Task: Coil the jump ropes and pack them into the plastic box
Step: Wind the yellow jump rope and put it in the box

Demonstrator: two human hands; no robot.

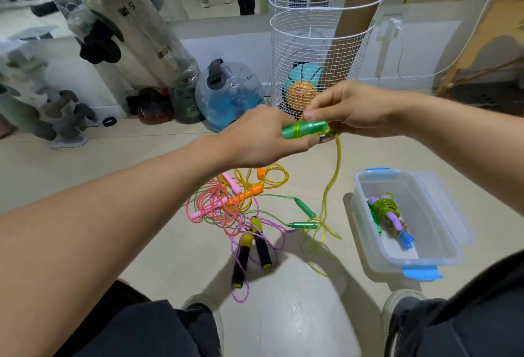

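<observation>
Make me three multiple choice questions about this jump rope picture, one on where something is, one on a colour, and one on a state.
1. Where is the plastic box?
A. on the floor, right of the rope pile
B. inside the wire basket
C. on the person's lap

2. What colour is the handle held in both hands?
A. orange
B. green
C. black

3. What state is the box in?
A. shut with its lid on
B. open with nothing in it
C. open with a coiled rope inside

Answers: 1 A, the box sits on the floor to the right of the tangled ropes. 2 B, the left hand and right hand grip a green handle wound with yellow-green cord. 3 C, no lid covers it and one bundle lies inside.
</observation>
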